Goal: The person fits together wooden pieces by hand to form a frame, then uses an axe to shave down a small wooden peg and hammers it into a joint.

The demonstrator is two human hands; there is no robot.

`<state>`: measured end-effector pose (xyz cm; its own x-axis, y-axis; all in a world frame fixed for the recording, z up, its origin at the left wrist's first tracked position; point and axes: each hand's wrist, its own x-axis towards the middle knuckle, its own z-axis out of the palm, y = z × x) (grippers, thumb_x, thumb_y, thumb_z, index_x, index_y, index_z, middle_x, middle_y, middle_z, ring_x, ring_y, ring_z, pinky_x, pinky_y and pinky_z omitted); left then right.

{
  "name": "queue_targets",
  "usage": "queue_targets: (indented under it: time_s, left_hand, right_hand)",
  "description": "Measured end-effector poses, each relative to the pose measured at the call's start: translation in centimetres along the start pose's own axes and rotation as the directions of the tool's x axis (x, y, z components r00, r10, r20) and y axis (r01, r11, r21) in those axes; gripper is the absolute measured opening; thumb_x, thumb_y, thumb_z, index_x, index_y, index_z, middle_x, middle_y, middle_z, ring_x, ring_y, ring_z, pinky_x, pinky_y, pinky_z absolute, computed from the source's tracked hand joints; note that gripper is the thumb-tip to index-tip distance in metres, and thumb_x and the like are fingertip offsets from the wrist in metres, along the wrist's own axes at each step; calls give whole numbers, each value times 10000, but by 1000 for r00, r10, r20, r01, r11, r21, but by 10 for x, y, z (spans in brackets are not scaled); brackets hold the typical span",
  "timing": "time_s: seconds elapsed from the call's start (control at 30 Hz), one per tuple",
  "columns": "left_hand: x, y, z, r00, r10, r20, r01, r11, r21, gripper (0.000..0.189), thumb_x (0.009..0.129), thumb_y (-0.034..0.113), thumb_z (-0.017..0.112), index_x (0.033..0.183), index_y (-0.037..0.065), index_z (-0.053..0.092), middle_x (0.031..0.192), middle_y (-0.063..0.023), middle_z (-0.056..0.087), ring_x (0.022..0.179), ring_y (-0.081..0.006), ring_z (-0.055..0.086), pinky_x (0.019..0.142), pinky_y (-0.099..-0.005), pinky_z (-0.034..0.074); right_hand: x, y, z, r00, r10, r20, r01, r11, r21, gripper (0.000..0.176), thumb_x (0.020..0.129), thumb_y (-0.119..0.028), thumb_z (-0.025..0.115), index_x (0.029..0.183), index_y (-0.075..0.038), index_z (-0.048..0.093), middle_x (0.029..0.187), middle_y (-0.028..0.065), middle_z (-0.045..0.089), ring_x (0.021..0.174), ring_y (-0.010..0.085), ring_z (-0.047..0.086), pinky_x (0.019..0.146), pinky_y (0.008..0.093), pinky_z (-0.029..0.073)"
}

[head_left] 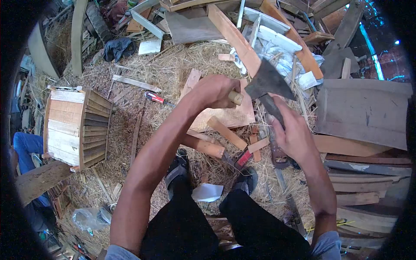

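Note:
My left hand [219, 92] is closed around a short round wooden stick [235, 98], its pale cut end facing right. Just right of it, my right hand [294, 134] grips a hatchet high on the handle, close under the dark metal head [269, 81]. The blade is raised above the ground, its head near the stick's end. Below both hands lies a flat wooden board [240, 113] on the straw. Wood offcuts [227, 133] and a red-handled tool [244, 159] lie between it and my feet.
A slatted wooden crate [65, 123] stands at the left, near another person's blue-clad leg [26, 149]. A red-handled screwdriver [154, 98] lies on the straw. Planks [362, 186] are stacked at right; a long timber [236, 39] and white frame pieces [277, 34] lie ahead.

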<state>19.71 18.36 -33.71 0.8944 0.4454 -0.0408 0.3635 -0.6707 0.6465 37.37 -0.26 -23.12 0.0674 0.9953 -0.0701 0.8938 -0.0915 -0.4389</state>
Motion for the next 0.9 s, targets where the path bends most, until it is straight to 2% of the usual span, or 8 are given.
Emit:
queue_targets:
  time_s: [0.03,0.23,0.43,0.53,0.63,0.7,0.77,0.9]
  left_hand:
    - [-1,-1,0,1000,5,0,-5,1000,0,430,668,259,841,1039,111,682,897,-146,727,868,-372,698,754,-472,547]
    - [0,5,-4,1000,11,6,-11,1000,12,438,655,261,835,1024,91,672,865,-152,720,846,-383,693,739,-474,542]
    - [0,3,-2,1000,-9,25,8,1000,24,458,650,278,833,1023,77,658,870,-165,718,842,-399,688,742,-479,546]
    - [0,5,-4,1000,-4,8,4,1000,27,435,652,263,834,1017,89,674,875,-162,716,851,-392,686,744,-477,538]
    - [-2,0,-1,1000,-19,10,19,1000,-9,431,651,258,832,1020,91,684,883,-161,717,862,-388,687,747,-477,535]
    - [-2,1,0,1000,-12,10,12,1000,-5,431,650,259,830,1020,91,687,889,-158,720,869,-385,690,748,-477,537]
    - [-1,5,-2,1000,7,-6,-6,999,40,426,650,259,828,1018,93,691,893,-152,724,875,-379,694,747,-475,539]
    - [0,3,-4,1000,8,-18,-8,1000,-10,385,656,265,813,988,108,698,870,-156,720,856,-376,696,739,-472,541]
  right_hand:
    - [0,-8,-6,996,76,41,-78,996,35,486,933,-73,564,1397,8,441,1250,307,595,1106,481,600,918,511,501]
    - [1,2,5,993,5,116,-1,999,-37,495,924,-70,569,1393,14,436,1248,309,594,1103,483,599,935,519,497]
    - [-1,5,12,994,-6,110,3,999,32,481,928,-77,567,1384,18,447,1257,313,588,1109,476,599,942,521,496]
    - [3,2,7,997,-76,26,76,997,6,482,933,-77,564,1389,21,444,1211,314,607,1086,482,606,921,513,505]
    - [10,-12,1,989,-107,-103,121,982,143,480,935,-78,567,1388,28,446,1164,317,625,1035,490,623,875,512,517]
    - [9,-20,-6,985,66,162,-74,997,38,495,920,-53,589,1394,19,465,1210,301,620,1086,471,617,899,475,510]
    - [9,-18,-11,942,171,289,-177,984,-7,499,925,-42,595,1404,12,467,1233,301,617,1141,459,607,938,442,501]
    - [3,-6,-7,999,-46,-12,47,994,101,457,946,-68,591,1378,29,475,1245,299,617,1158,460,603,953,435,496]
